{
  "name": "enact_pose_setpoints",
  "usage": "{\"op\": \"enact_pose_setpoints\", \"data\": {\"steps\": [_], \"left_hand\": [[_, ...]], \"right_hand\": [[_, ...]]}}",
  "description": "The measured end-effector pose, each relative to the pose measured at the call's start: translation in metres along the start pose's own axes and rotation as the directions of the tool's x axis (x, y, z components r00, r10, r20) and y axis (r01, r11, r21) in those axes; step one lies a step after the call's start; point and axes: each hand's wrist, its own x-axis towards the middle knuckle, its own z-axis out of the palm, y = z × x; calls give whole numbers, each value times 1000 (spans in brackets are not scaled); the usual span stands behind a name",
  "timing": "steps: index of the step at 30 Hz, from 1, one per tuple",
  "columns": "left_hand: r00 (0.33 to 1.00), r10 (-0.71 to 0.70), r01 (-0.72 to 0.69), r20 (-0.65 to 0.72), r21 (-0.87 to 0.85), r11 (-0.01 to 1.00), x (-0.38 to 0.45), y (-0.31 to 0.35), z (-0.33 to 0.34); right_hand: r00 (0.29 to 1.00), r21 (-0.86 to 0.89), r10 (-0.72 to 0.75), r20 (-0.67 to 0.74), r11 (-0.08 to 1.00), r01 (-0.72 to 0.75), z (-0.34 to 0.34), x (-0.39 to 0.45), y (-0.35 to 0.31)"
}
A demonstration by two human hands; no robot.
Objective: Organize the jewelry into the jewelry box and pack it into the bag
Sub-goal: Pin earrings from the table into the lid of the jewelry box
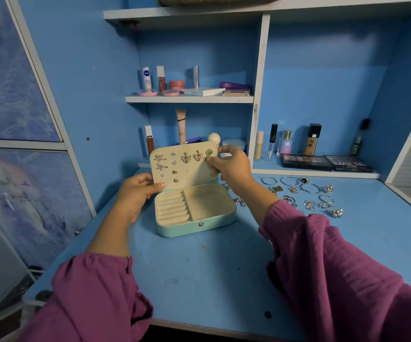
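Left hand (pixel 135 191) gripping the lower left edge of the upright earring panel (pixel 183 166), thumb curled over its front; right hand (pixel 229 166) pinching a green earring (pixel 208 154) at the panel's top right corner, fingers wrapped behind the edge. Mint jewelry box (pixel 194 211) sitting open on the tabletop (pixel 211 267), directly below and between both hands — base trays showing nothing in them.

Likely trouble from here:
- Green earring slipping from the pinch before its post finds a hole, then dropping into the tray below the right hand or behind the box, out of sight
- Too hard a push at the top corner tipping the panel backward, should the left hand's hold loosen
- Right sleeve (pixel 335 255) hanging close over the loose jewelry (pixel 305 196) just beyond that wrist — a careless sweep could scatter or snag the pieces, maybe off the tabletop
- Small studs already pinned working loose if the panel gets jolted

Count, as far as visible:
- One box, one panel
- About eleven pieces on the panel: two flower shapes, two butterfly drops, roughly six small studs, one green piece
- Loose jewelry right of the right hand: three or four hoops or bangles, plus a tangle of silver and gold pieces too small to number exactly
- No bag in view
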Motion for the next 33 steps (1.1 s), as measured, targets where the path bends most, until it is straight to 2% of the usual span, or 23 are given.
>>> {"op": "enact_pose_setpoints", "data": {"steps": [6,9,12,15,20,23,29,33], "left_hand": [[1000,1,-1,5,-33,999,-3,2,3],[1000,8,-8,5,-17,1000,-2,2,2],[1000,15,-15,-2,-14,1000,-3,3,3],[1000,19,-19,-3,-10,1000,-1,2,4],[1000,29,-29,6,-14,999,1,0,2],[999,33,-33,9,-11,999,3,-2,0],[1000,17,-17,15,-5,1000,6,-5,-2],[1000,14,-14,19,-10,1000,8,-6,-4]], "right_hand": [[991,140,136,-14,981,-133,7,-1,-5],[987,176,159,-17,972,-153,8,-1,-6],[992,112,126,-33,986,-121,8,1,-3],[998,-61,32,-59,997,-36,7,2,2],[997,-224,-76,-17,972,70,2,-2,4],[999,-171,-48,-1,984,47,-3,-5,3],[994,-21,89,70,996,-88,-13,-5,-4],[985,-1,121,123,993,-122,-18,-6,-7]]}}
